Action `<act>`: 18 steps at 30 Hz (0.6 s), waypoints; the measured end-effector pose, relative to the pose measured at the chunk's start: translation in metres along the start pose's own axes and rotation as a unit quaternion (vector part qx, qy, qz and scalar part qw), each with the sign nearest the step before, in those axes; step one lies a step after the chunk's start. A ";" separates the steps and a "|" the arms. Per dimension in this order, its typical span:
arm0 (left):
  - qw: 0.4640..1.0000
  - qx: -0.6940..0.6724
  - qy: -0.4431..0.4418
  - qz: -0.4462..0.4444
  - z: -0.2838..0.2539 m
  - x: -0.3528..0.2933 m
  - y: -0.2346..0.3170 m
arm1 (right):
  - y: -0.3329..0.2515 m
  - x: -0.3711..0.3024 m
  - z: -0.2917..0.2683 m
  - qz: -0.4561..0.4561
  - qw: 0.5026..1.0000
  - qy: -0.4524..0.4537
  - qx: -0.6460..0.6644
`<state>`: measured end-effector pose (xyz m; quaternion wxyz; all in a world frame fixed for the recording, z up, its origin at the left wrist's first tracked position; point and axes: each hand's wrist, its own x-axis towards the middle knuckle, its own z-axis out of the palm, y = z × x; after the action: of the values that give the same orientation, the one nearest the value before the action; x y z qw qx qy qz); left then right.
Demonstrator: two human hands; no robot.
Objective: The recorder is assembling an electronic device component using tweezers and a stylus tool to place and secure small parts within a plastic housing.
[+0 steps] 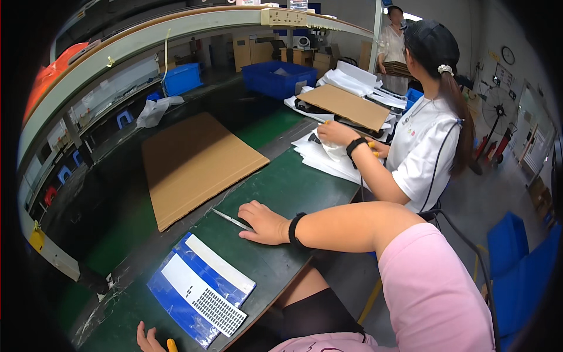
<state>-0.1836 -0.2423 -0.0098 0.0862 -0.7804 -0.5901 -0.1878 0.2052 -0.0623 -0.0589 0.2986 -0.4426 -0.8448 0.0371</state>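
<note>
My right hand (265, 224) rests low over the green table, its fingers and thumb closed around a slim, pointed metal tool like tweezers (230, 219), whose back end is under the palm. At the lower edge my left hand (150, 340) is partly in view, fingers apart and a yellow cover on one fingertip; nothing shows in it. Between the hands lies a blue sheet or folder (170, 288), with a white strip (220, 263) along one side. On it sits a white label sheet (202, 294) bearing rows of small dark rectangles.
A flat cardboard sheet (196, 164) lies beyond my right hand. To the right, a co-worker (431, 135) handles white sheets (328, 154) beside another cardboard piece (345, 107). A blue bin (278, 78) stands farther back. A shelf beam (193, 28) with a socket strip (284, 17) runs above the table.
</note>
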 end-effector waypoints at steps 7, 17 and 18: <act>1.000 -0.007 0.000 0.021 0.000 0.001 -0.003 | 0.000 0.000 0.004 -0.011 1.000 0.021 -0.004; 0.999 -0.018 0.013 0.028 -0.002 0.000 0.002 | -0.002 -0.004 0.002 -0.001 0.999 0.019 -0.035; 0.999 -0.016 0.012 0.027 -0.001 -0.001 0.002 | -0.003 -0.003 0.003 -0.008 0.999 0.027 -0.036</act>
<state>-0.1823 -0.2443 -0.0093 0.0860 -0.7949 -0.5649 -0.2040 0.2028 -0.0655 -0.0613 0.3055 -0.4470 -0.8407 -0.0073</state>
